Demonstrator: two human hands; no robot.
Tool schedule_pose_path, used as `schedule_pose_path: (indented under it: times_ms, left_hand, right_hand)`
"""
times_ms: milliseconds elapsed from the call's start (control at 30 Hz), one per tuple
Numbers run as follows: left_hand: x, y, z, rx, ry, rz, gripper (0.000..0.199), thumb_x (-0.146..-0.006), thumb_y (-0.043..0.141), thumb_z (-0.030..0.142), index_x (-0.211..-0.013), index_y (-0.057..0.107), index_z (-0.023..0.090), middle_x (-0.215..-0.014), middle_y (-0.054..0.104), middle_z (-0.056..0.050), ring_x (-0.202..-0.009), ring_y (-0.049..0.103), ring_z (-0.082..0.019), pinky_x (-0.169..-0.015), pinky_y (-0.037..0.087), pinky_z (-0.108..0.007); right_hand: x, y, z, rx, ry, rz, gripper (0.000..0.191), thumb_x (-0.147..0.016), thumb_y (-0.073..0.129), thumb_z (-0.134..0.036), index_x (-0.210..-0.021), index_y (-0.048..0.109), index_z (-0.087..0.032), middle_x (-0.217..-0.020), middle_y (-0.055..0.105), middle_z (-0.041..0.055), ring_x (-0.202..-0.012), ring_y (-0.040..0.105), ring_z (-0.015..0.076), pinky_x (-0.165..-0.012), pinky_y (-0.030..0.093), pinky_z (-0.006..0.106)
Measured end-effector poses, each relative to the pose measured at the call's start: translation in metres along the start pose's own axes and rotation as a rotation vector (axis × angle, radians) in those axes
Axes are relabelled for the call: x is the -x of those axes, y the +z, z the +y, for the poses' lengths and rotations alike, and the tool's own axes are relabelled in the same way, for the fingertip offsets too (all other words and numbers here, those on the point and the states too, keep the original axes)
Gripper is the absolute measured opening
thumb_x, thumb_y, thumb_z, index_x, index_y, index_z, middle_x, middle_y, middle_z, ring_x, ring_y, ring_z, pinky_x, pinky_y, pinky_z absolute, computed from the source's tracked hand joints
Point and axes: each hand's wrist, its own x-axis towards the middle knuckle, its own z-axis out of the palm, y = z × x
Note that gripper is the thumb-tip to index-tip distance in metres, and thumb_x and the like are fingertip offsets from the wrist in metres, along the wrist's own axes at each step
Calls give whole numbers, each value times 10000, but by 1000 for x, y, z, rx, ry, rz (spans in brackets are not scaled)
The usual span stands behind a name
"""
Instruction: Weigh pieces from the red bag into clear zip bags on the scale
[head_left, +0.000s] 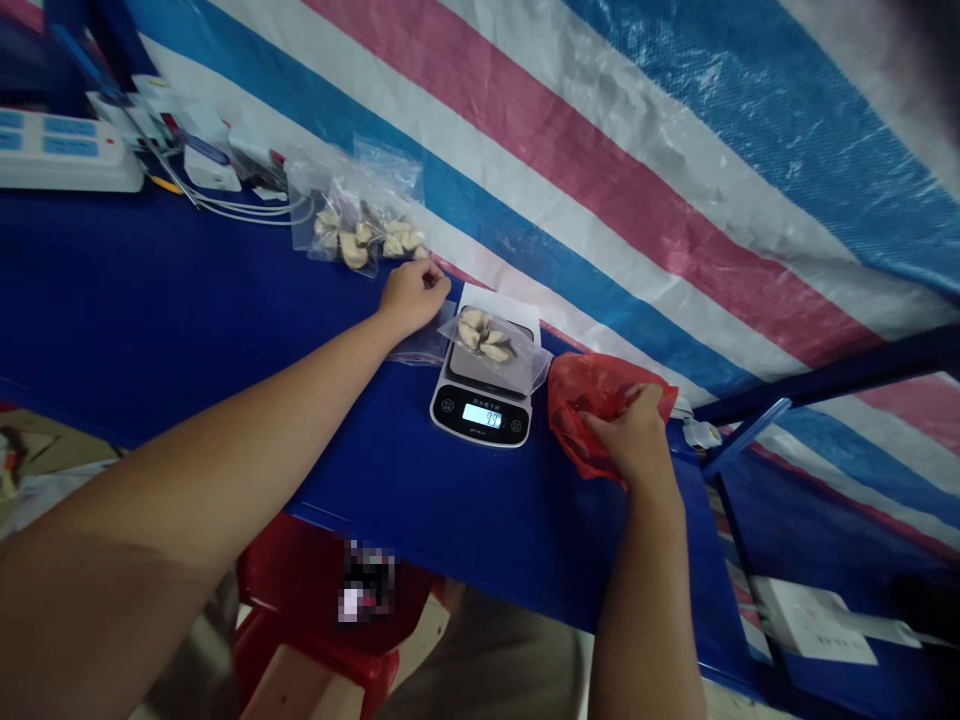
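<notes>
A digital kitchen scale with a lit display stands on the blue table. On its plate lies a clear plastic bag with several pale, beige chunks. My left hand is curled closed just left of the scale, above some flat clear bags; whether anything is between its fingers is hidden. Right of the scale sits a red plastic bag. My right hand grips its edge, the fingertips partly inside the bag. What the red bag contains cannot be made out.
Filled clear bags of similar pieces lie behind my left hand. A white power strip, cables and small tools fill the back left. Striped tarpaulin walls the rear. A red stool stands below the table's front edge.
</notes>
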Motion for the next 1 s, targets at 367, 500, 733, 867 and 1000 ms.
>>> schedule_pose_path:
  times_ms: [367,500,733,867,1000]
  left_hand:
    - [-2,2,-3,28,6,5,89,-817,602,238,-757,637,182,-844,716,-47,-733,596,-168,-771,471,-302]
    - [-2,3,-4,15,-5,3,95,-817,600,250,-777,651,180,-840,717,-44,-738,598,-168,-772,480,-297]
    - [-2,2,-3,27,-2,-3,85,-824,601,228,-771,639,173,-836,702,-42,-726,587,-166,-789,470,-308]
    - [-2,2,-3,12,1,1,82,-818,609,233,-775,645,174,-828,705,-40,-717,584,-164,-770,465,-306]
    - [-2,2,-3,17,10,5,84,-811,602,233,-768,643,175,-821,709,-42,-718,590,-164,-755,463,-301]
  right_hand:
    - [5,8,-19,20,-127,-332,108,-822,624,-269,-864,704,-209,-859,724,38,-777,651,182,-747,458,297]
    - [5,11,-18,133,-168,-310,150,-857,581,-222,-931,709,-198,-859,722,54,-773,655,191,-740,455,295]
    - [3,25,-13,305,-223,-205,348,-910,438,-152,-1166,671,-116,-1098,686,211,-958,656,294,-860,476,379]
    - [-1,28,-10,205,-222,-162,324,-890,433,-113,-1065,706,-116,-1038,720,199,-964,673,295,-875,489,380]
    - [-3,20,-10,54,-194,-74,231,-878,519,-194,-967,729,-160,-948,764,140,-887,712,286,-848,515,397]
